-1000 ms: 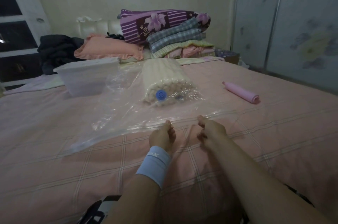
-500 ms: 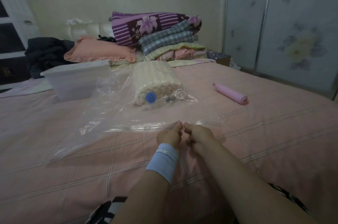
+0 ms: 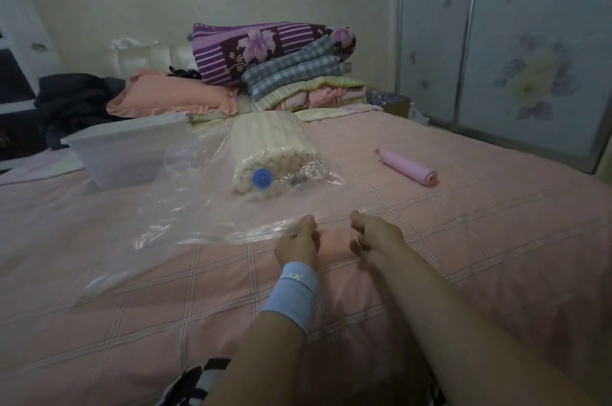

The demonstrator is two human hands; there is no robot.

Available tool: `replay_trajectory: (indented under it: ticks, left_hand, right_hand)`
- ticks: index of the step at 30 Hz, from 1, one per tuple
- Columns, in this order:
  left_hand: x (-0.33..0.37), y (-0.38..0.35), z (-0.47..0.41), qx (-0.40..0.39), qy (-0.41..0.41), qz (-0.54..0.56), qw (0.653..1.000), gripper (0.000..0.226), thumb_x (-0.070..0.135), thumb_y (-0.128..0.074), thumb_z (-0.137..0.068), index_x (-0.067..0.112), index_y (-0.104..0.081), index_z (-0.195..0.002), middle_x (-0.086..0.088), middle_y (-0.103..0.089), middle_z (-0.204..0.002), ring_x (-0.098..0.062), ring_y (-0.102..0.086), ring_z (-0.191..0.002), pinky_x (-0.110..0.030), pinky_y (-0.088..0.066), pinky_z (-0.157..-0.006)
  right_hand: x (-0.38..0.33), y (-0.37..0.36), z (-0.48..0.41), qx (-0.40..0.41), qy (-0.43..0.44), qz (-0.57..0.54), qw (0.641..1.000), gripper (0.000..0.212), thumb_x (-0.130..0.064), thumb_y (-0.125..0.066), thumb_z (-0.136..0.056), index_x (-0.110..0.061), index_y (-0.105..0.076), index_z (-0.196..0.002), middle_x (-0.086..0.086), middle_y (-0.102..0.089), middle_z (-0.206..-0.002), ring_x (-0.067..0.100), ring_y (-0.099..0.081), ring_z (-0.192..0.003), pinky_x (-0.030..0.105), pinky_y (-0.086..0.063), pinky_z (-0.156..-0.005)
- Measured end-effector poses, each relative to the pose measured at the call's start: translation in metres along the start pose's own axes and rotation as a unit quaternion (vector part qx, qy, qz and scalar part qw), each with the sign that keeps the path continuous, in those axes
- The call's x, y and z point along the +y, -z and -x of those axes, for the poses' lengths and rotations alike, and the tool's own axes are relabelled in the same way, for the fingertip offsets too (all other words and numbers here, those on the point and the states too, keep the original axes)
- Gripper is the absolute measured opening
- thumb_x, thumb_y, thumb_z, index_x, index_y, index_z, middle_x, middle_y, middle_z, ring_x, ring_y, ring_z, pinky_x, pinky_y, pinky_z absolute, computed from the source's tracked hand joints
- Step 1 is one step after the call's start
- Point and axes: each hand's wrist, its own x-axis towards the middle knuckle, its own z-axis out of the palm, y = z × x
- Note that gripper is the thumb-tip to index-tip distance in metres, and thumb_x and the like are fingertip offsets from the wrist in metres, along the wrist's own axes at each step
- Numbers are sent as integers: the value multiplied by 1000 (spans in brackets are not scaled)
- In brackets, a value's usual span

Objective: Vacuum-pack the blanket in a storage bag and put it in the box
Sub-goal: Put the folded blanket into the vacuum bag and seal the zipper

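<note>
Left hand (image 3: 298,241): grip pinching near edge of clear crinkly plastic storage bag (image 3: 185,207)
Right hand (image 3: 376,235): grip pinching same edge, just beside
Cream ribbed rolled blanket (image 3: 268,140): inside bag, middle of pink checked bed (image 3: 463,240), long axis near-to-far
Translucent plastic box (image 3: 129,147): towards bed's left edge

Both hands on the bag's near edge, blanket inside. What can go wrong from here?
1. Left hand and right hand pinch the storage bag at its near edge with a gap between them; that stretch may stay unsealed and leak.
2. The blue valve sits right against the rolled blanket; fabric might block suction.
</note>
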Motion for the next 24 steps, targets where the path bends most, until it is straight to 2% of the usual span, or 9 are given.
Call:
replay_trajectory:
  ticks: [3,5,7,11,14,16,18,21,24]
  left_hand:
    - [-3,-13,11,-94,68,20,993,17,14,-75,-82,3,-62,-84,-10,-64,-71,-18,-59,-62,-25,-51,-53]
    - [-12,-22,10,-114,59,-9,992,35,25,-77,-81,0,-66,-102,-12,-69,-90,-19,-66,-76,-24,-55,-59]
    - [-19,-27,12,-110,39,-39,992,49,35,-78,-78,-1,-66,-110,-8,-71,-91,-17,-68,-77,-26,-56,-66]
    - [-22,-34,22,-107,69,-27,991,2,1,-68,-85,0,-67,-87,-3,-66,-54,-9,-60,-42,-18,-50,-46]
    - [-24,-34,21,-99,60,-65,991,11,4,-69,-86,6,-66,-75,0,-63,-49,-7,-55,-37,-20,-47,-45]
    - [-25,-32,21,-91,61,-75,991,15,6,-68,-87,7,-65,-72,1,-63,-48,-7,-54,-37,-19,-46,-45]
    - [-25,-30,20,-89,61,-75,991,16,6,-67,-88,7,-65,-72,2,-64,-50,-7,-54,-39,-20,-46,-48]
    - [-24,-29,23,-89,69,-65,991,15,6,-65,-90,5,-64,-75,-2,-66,-60,-9,-55,-45,-20,-46,-51]
    - [-18,-30,28,-92,79,-74,990,12,5,-62,-91,4,-62,-79,-4,-64,-68,-10,-55,-50,-19,-46,-49]
  right_hand:
    - [-4,7,1,-53,4,54,997,16,-14,-77,-86,-8,-72,-99,2,-66,-84,6,-36,-41,21,-42,-43]
    - [-4,9,3,-65,3,64,996,19,-14,-78,-85,-7,-72,-102,4,-68,-86,8,-36,-48,20,-41,-41]
    - [-3,11,2,-60,3,59,996,18,-12,-76,-87,-7,-71,-103,4,-67,-82,8,-40,-48,20,-43,-42]
    - [-5,17,-1,-33,-1,26,999,10,-3,-73,-88,-5,-67,-95,6,-61,-71,7,-51,-38,20,-45,-40]
    - [-2,19,-3,-11,-4,4,1000,10,4,-73,-86,0,-65,-90,13,-64,-80,19,-58,-56,20,-47,-37]
    - [-1,20,-4,-1,-7,-1,1000,10,6,-72,-85,2,-64,-88,17,-63,-82,23,-58,-58,22,-49,-38]
    - [0,22,-3,-7,-14,-1,1000,9,7,-72,-86,4,-63,-87,16,-61,-79,23,-58,-55,24,-51,-39]
    - [-1,24,-1,1,-15,14,1000,10,5,-72,-86,4,-62,-87,14,-59,-74,17,-55,-36,26,-53,-41]
    - [0,23,0,3,-9,34,999,11,3,-72,-87,3,-64,-94,11,-59,-71,12,-52,-29,33,-55,-50]
